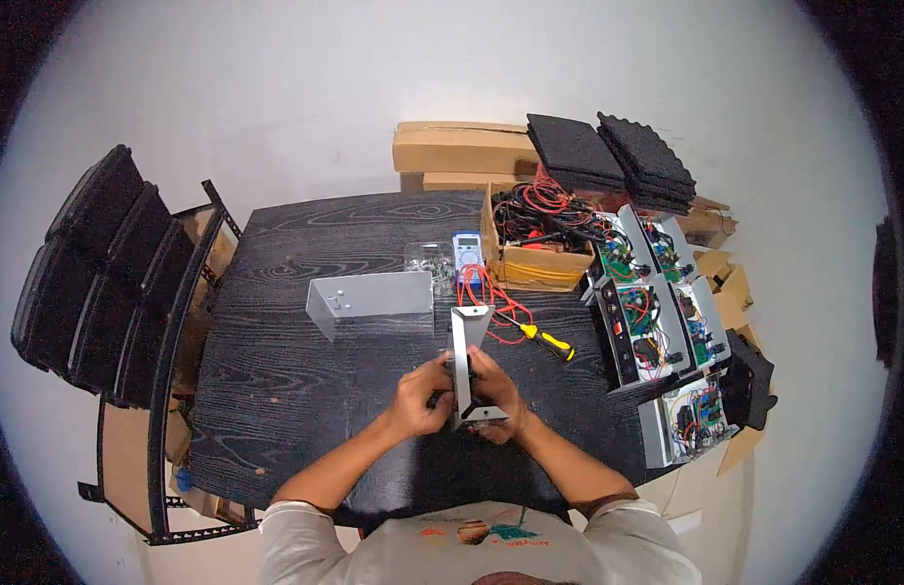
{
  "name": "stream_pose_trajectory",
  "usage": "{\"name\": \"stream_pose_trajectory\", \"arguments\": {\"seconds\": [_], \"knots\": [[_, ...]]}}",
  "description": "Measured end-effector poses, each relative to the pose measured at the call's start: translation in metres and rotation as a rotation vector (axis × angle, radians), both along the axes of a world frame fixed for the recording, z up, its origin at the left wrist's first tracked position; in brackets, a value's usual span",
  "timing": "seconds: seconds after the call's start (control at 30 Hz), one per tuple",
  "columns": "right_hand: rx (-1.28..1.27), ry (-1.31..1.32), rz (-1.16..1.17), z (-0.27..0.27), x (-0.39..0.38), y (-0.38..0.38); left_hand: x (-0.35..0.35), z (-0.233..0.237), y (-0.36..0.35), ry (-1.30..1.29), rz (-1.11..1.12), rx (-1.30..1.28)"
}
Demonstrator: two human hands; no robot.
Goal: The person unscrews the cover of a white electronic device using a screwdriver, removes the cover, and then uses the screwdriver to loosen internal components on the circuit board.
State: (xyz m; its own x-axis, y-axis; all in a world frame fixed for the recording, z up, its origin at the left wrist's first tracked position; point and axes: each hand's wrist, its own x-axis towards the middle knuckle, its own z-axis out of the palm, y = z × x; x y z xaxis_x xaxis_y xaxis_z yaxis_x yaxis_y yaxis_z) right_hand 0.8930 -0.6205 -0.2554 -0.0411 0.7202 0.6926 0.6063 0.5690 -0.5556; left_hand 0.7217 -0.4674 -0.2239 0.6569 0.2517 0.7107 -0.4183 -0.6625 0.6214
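Note:
A light grey metal chassis (462,366) with bent end flanges is held on edge over the front part of the table. My left hand (420,398) is closed on its left side, near some dark parts. On the other side my right hand (498,395) grips the chassis, fingers wrapped round it. Beyond them lies a grey metal cover (374,295) with a bent end. A yellow-and-black screwdriver (548,341) rests to the right of my hands. The blue multimeter (469,261) with red leads sits farther back, beside a clear tray of small parts (429,261).
A cardboard box of cables (540,268) stands at the back right. Several open chassis with circuit boards (652,327) line the right edge of the black table (276,390). Black cases (111,283) fill a rack on the left; black foam sheets (579,151) are behind.

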Motion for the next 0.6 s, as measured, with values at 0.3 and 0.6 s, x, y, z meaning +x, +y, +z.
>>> {"name": "stream_pose_trajectory", "arguments": {"seconds": [0.3,0.6], "knots": [[-0.065,-0.047,-0.019,0.000,-0.001,-0.003,-0.001,0.010,-0.002,-0.031,-0.014,0.019],[0.059,-0.062,-0.015,0.005,-0.009,-0.002,-0.003,0.004,0.002,-0.013,-0.035,0.019]]}}
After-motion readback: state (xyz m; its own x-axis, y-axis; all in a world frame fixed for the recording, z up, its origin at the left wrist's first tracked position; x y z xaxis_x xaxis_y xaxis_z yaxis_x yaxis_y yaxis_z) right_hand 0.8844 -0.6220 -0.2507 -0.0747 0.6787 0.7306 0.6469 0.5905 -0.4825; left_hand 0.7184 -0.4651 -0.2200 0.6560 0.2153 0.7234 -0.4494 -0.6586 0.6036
